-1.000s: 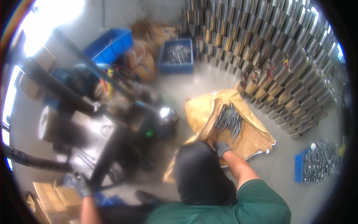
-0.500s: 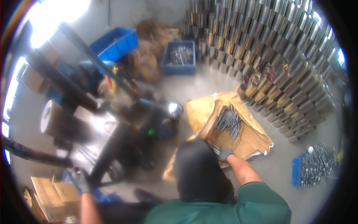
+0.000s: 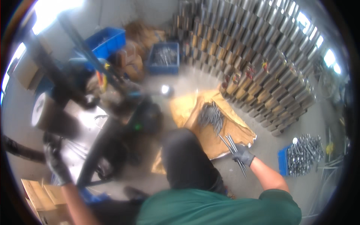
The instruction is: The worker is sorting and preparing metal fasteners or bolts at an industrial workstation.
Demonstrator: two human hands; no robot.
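My right hand (image 3: 244,155), in a grey glove, is closed around several thin metal rods (image 3: 229,141). They stick out past both sides of the fist, just off the near right edge of an opened brown paper sack (image 3: 210,140). A heap of similar grey rods (image 3: 216,119) lies inside the sack. My left hand (image 3: 57,165), also gloved, is at the left edge of the machine's pale metal table (image 3: 77,157), close to a dark bar. Blur smears its fingers, so its grip does not show. More thin rods (image 3: 75,148) lie on that table.
A blue crate (image 3: 283,162) heaped with metal parts stands at right. Stacked metal cylinders (image 3: 258,48) form a wall behind the sack. Two blue bins (image 3: 163,69) (image 3: 108,43) stand at the back. Cardboard boxes (image 3: 37,195) sit at lower left, beside the dark machine (image 3: 101,150).
My right hand has come out of the sack toward the right, bringing the rods with it. My left hand has moved up and forward along the machine table. The view has shifted.
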